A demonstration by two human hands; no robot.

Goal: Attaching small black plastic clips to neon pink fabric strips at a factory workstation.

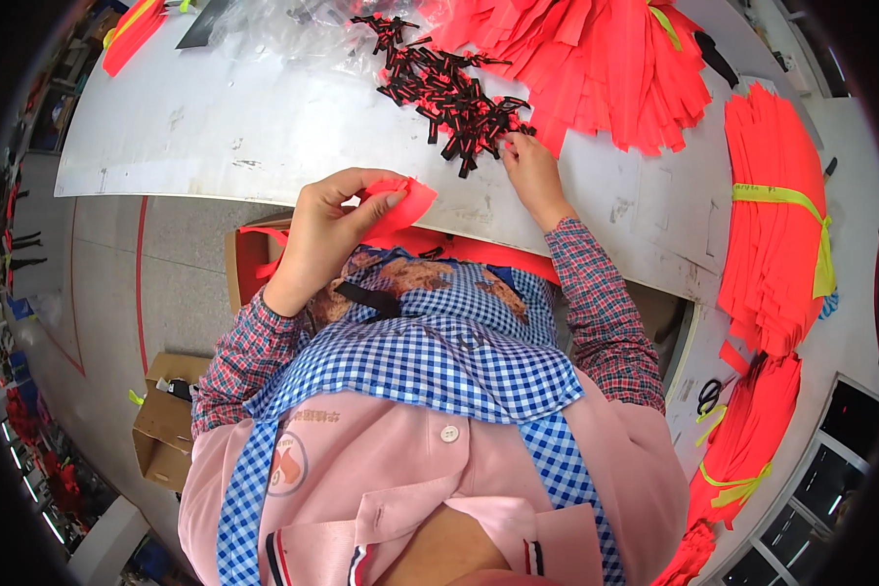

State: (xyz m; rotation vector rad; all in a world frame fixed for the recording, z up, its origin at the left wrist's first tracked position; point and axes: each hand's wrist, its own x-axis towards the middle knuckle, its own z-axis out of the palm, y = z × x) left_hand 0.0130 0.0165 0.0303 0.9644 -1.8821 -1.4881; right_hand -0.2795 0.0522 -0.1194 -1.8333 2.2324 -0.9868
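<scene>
My left hand (334, 217) pinches a folded red fabric strip (405, 203) above the near edge of the white table (244, 127). My right hand (529, 168) reaches onto the table and touches the near end of a pile of small black strips (449, 90), its fingers curled on one piece. More red strips (596, 59) lie fanned out beyond the pile. One black strip (366, 296) rests on my blue checked apron, by my left wrist.
Bundles of red strips tied with yellow bands (776, 225) stack at the right, more below (742, 439). Black scissors (710, 395) lie near them. Clear plastic bags (283, 24) sit at the far edge. An open cardboard box (166, 420) stands on the floor left.
</scene>
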